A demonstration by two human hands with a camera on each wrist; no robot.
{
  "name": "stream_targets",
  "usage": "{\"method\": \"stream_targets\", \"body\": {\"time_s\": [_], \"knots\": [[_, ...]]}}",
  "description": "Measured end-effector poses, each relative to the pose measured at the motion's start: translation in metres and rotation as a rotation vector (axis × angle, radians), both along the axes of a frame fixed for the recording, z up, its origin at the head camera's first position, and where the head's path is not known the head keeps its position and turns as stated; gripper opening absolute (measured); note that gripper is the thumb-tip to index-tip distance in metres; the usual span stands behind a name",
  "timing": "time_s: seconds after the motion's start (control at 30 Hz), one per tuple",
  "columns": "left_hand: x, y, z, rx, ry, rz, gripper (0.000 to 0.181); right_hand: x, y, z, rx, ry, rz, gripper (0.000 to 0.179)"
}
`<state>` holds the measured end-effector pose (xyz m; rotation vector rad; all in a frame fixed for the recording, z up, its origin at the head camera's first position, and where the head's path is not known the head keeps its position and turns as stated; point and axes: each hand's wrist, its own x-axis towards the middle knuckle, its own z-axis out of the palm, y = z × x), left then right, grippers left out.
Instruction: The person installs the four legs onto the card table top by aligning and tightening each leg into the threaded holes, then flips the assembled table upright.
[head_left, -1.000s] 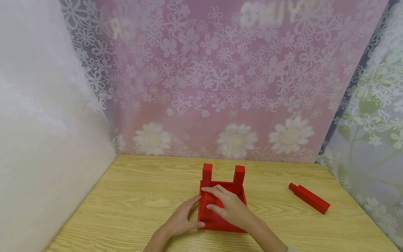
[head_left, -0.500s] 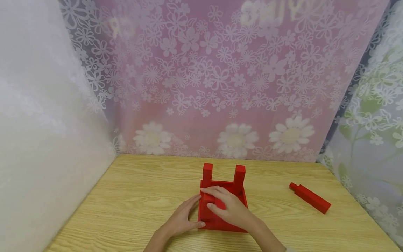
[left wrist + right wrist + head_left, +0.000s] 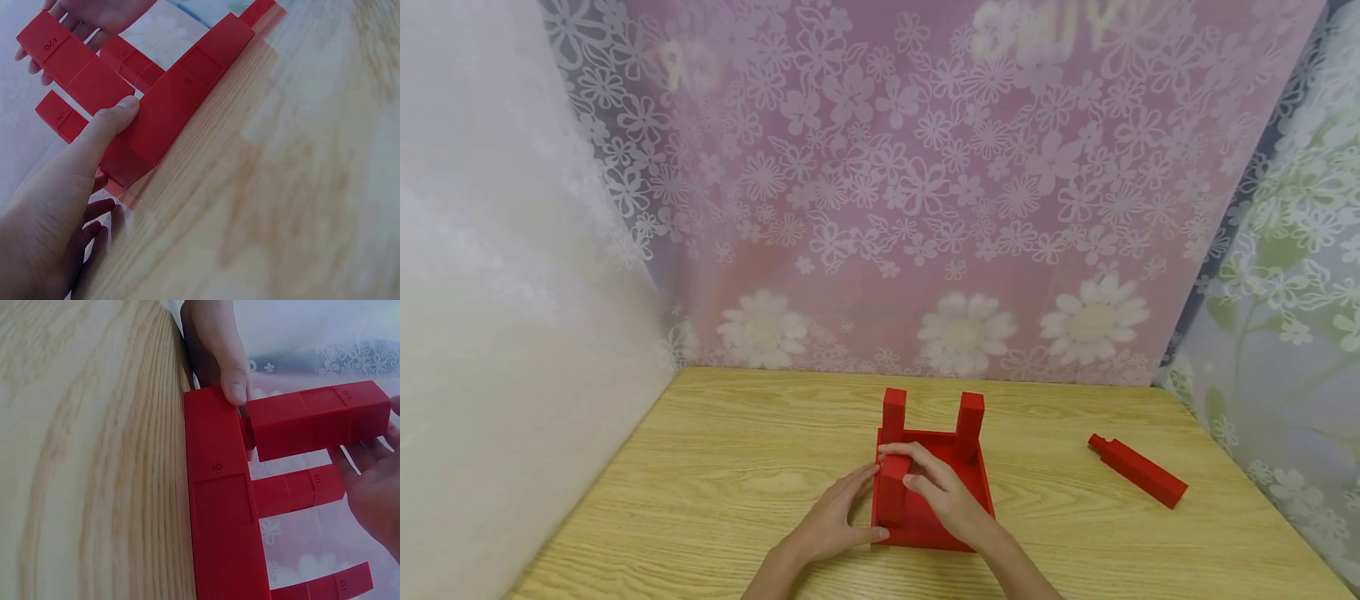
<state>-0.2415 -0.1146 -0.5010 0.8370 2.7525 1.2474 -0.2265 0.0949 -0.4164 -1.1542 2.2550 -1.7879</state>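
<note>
1. Red base (image 3: 934, 518) is set on the wood-grain surface (image 3: 737, 475), raised rim up, in front of the person.
2. Near post (image 3: 892, 497) is stood about upright over the base's near left corner; "120" is marked on it. Its narrow neck is partly seen at the base in the right wrist view; how far it is seated cannot be told.
3. Near post is pinched by the right hand (image 3: 951, 500), fingers curled round its upper end, thumb on its right side.
4. Left hand (image 3: 831, 518) is spread round the same corner: thumb pressed at the near wall, fingertips laid along the left wall.
5. Back left post (image 3: 893, 415) and back right post (image 3: 970, 423) are stood in the far corners, marked "125" and "115".
6. Loose post (image 3: 1138, 472) is laid on its side to the right, well apart from the base, narrow end pointed away.
7. Surface is backed by a pink flowered curtain (image 3: 925, 183).
</note>
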Motion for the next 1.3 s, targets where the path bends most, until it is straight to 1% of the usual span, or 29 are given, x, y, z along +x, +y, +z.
{"method": "stream_targets", "body": {"time_s": [0.07,0.17,0.3,0.43,0.5,0.57,0.63,0.7,0.8,0.9,1.0,1.17,1.3], "knots": [[0.000,0.001,0.000,0.004,-0.001,0.002,0.086,0.000,-0.002,0.000,-0.011,-0.016,-0.024,0.033],[0.000,0.002,-0.001,0.007,0.006,0.005,0.086,0.002,-0.004,0.002,0.002,-0.021,-0.087,0.031],[-0.002,0.002,-0.003,-0.004,0.018,0.008,0.086,0.010,-0.008,0.015,0.024,-0.013,-0.179,0.030],[-0.002,0.002,-0.004,-0.010,0.011,0.013,0.085,0.020,-0.013,0.028,0.063,-0.028,-0.281,0.030],[-0.002,0.001,-0.004,-0.009,0.007,0.015,0.085,0.022,-0.014,0.030,0.080,-0.039,-0.318,0.030],[-0.002,0.001,-0.004,-0.004,0.009,0.014,0.085,0.021,-0.015,0.028,0.088,-0.027,-0.330,0.033],[-0.001,0.001,-0.003,-0.004,0.012,0.015,0.085,0.017,-0.014,0.022,0.095,-0.001,-0.319,0.036],[0.000,0.000,-0.003,-0.004,0.011,0.016,0.085,0.011,-0.011,0.014,0.076,0.021,-0.272,0.036],[0.000,0.000,-0.002,-0.006,0.005,0.017,0.086,0.004,-0.006,0.004,-0.009,-0.022,-0.142,0.033],[0.000,0.000,-0.002,-0.007,-0.006,0.017,0.086,0.000,-0.003,0.001,-0.087,-0.096,-0.018,0.035],[0.000,0.000,-0.002,-0.007,-0.011,0.013,0.086,-0.001,-0.002,-0.001,-0.105,-0.148,0.046,0.038],[-0.001,0.000,-0.003,0.000,-0.008,0.005,0.086,-0.001,0.000,-0.003,-0.116,-0.188,0.073,0.038],[-0.001,0.000,-0.003,-0.005,0.002,0.007,0.086,-0.002,-0.001,-0.004,-0.136,-0.183,0.062,0.036]]}}
